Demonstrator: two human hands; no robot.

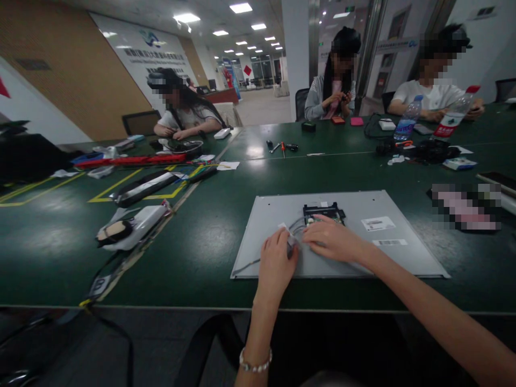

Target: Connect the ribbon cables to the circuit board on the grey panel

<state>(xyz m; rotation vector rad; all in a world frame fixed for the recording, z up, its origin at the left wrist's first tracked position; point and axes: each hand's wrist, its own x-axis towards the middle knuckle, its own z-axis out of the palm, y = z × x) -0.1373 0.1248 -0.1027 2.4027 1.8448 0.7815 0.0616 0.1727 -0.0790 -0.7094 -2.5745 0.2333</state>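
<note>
A flat light-grey metal panel (403, 262) lies on the green table in front of me. Near its back edge sits a small circuit board in a black frame (324, 208). Grey cables (297, 226) run from the board toward my left hand (277, 258), whose curled fingers are closed around the cable bundle, partly hiding it. A thin cable end (246, 265) trails left across the panel. My right hand (334, 240) rests at the front of the board, fingers bent together beside the cables. Whatever its fingertips pinch is hidden.
Left of the panel lie a white device with a beige pad (135, 228) and a long black pouch (145, 187). Small hand tools (283, 148) lie farther back. Two bottles (408, 119) and a pixelated phone-like object (463, 208) are at right. Three people sit across the table.
</note>
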